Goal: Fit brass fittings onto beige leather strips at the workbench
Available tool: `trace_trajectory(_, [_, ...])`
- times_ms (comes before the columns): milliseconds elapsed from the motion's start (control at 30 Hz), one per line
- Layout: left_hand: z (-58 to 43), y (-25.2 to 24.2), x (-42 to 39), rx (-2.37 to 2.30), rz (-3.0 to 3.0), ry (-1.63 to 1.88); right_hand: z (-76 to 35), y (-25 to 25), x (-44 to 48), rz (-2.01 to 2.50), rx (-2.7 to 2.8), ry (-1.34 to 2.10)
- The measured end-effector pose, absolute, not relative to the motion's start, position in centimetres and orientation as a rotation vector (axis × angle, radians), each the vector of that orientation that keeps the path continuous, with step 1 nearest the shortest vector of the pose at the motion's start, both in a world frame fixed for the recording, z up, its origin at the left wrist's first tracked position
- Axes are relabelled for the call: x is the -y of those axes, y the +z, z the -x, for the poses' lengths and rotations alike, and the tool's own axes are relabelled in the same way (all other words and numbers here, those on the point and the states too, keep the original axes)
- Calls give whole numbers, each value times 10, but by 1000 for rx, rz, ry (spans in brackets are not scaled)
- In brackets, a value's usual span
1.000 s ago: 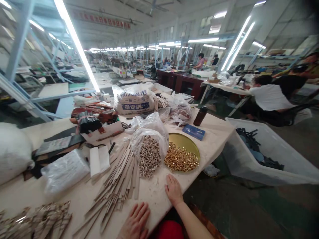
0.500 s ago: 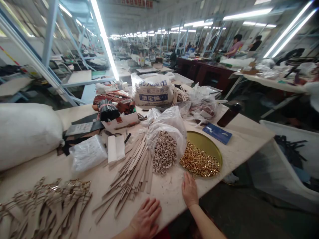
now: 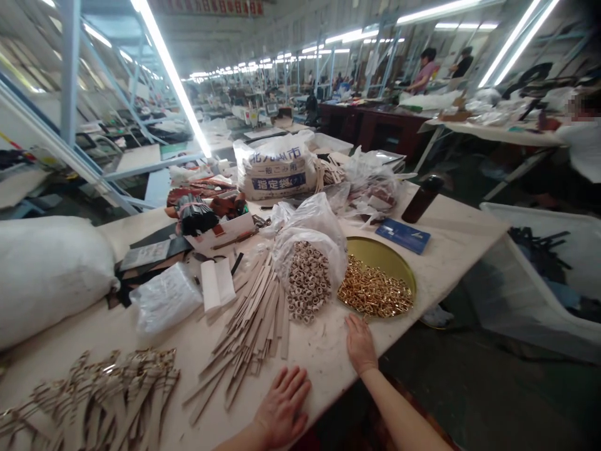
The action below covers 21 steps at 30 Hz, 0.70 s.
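Note:
Palm down on the table, my left hand has its fingers spread and holds nothing. It lies to the right of the lower ends of a fan of beige strips. My right hand rests flat near the table's edge, its fingertips just below a round gold tray with many small gold metal pieces. Between the strips and the tray, a clear plastic bag lies open towards me, full of small beige loops. Finished-looking straps with metal parts are piled at the lower left.
A white sack and a plastic-wrapped packet are on the left. Behind stand a box of dark strips and a printed bag. A blue booklet and dark bottle lie beyond the tray. A white bin stands right.
The view has shifted slightly, so the background sits a little further left. Both hands remain flat on the table, with no clear change in what they touch.

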<state>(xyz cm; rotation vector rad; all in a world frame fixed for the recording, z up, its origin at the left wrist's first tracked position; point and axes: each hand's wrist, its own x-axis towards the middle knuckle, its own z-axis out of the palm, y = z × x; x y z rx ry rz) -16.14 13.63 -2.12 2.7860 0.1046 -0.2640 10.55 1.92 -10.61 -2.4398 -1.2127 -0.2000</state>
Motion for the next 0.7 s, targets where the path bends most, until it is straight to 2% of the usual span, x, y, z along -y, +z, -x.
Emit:
trace_trajectory(267, [166, -30, -135, -65, -2877, -188, -102, -90, -24, 2462, 1151, -166])
trace_trajectory(400, [166, -31, -129, -71, -2917, -134, -33, -81, -2, 2447, 1192, -128])
trace_trajectory(533, [166, -31, -126, -77, -2960, -69, 82, -85, 71, 2252, 1384, 116])
trace_trajectory(600, [168, -32, -124, -102, -2983, -33, 116, -85, 119, 2267, 1260, 198])
trace_trajectory(700, [171, -37, -113, -224, -3011, 36, 117, -70, 199, 2414, 1065, 55])
